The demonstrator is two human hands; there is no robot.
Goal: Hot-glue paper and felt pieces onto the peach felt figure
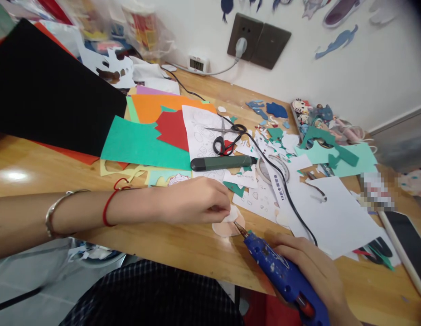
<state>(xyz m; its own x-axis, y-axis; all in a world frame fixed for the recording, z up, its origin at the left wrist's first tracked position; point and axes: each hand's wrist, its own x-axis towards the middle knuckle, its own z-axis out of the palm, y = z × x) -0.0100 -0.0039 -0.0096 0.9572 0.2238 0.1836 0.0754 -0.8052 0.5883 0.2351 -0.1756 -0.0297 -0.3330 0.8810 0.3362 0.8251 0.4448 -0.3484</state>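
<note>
My right hand (308, 262) is wrapped round a blue hot glue gun (274, 267), which is spotted with dried glue. Its metal nozzle points up and left, at the edge of a peach cut-out piece (227, 228) near the table's front edge. Directly above that piece, my left hand (200, 199) is closed, fingers pinched on a small white cut-out piece (234, 213). Whether the white piece touches the peach one I cannot tell. A red cord and a silver bangle circle the left wrist. The glue gun's trigger is hidden by the right hand.
Beyond my hands lie a dark green pen-shaped tool (224, 163), black-handled scissors (227, 133), a tape roll (273, 170) and scattered scraps. Coloured sheets, a black one (57, 90) on top, fill the left. A black cable (281, 176) crosses the papers. A phone (409, 246) lies right.
</note>
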